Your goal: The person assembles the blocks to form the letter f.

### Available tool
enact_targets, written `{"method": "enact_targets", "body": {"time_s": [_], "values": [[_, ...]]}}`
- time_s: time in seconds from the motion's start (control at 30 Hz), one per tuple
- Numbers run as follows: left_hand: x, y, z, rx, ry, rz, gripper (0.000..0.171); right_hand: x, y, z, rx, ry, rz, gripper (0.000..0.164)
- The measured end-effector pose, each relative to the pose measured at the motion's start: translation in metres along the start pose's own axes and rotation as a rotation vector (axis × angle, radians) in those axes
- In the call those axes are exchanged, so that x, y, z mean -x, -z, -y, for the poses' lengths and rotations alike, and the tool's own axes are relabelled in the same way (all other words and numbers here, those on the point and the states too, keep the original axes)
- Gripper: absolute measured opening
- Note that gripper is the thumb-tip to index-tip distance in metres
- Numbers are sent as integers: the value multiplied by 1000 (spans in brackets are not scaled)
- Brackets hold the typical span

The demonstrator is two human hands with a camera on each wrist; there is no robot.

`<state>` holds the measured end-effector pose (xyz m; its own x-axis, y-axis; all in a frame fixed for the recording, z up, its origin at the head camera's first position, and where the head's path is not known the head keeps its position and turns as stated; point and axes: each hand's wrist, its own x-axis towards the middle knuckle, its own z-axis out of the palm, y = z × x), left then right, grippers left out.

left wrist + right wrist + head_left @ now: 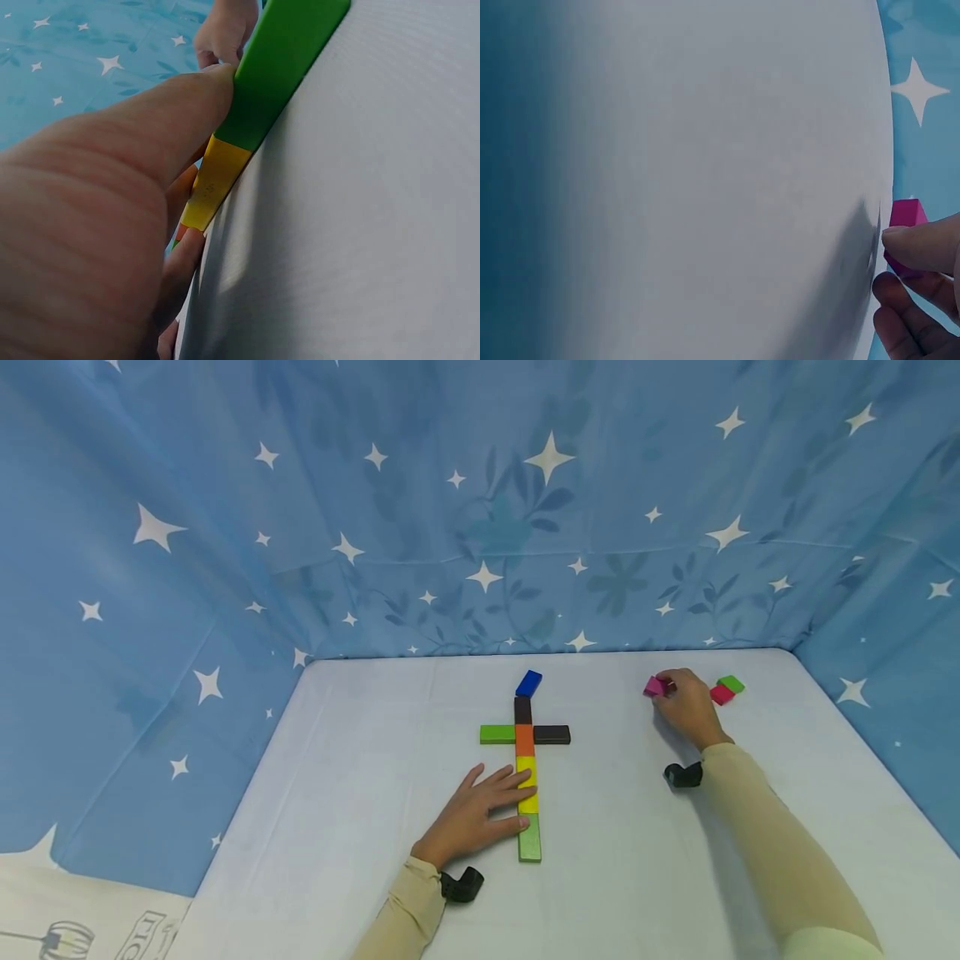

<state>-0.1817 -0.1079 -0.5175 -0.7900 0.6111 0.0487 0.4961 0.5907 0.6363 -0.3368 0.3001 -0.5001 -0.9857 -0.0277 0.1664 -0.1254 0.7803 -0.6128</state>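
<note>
Flat coloured blocks form a cross on the white table. Its upright has a dark brown block (522,710), an orange block (524,740), yellow blocks (528,800) and a green block (529,843). A light green block (497,734) and a black block (552,735) make the arms. My left hand (472,814) rests with spread fingers on the yellow part, its thumb touching the green block, also seen in the left wrist view. Far right, my right hand (688,706) pinches a magenta block (906,214) between thumb and fingers.
A blue block (528,683) lies tilted at the top of the cross. Beyond my right hand lie a red block (722,694) and a green block (731,683), touching. Blue star-patterned curtains (420,510) stand around the white table (360,760).
</note>
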Motion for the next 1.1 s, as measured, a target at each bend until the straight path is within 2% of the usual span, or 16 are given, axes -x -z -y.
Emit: {"method": "enact_targets", "body": {"time_s": [0.8, 1.1], "values": [[0, -2, 2, -26, 5, 7, 56, -33, -24, 49, -127, -9, 127, 44], [-1, -1, 2, -36, 5, 19, 55, -48, -38, 68, -122, 57, 173, 39]]}}
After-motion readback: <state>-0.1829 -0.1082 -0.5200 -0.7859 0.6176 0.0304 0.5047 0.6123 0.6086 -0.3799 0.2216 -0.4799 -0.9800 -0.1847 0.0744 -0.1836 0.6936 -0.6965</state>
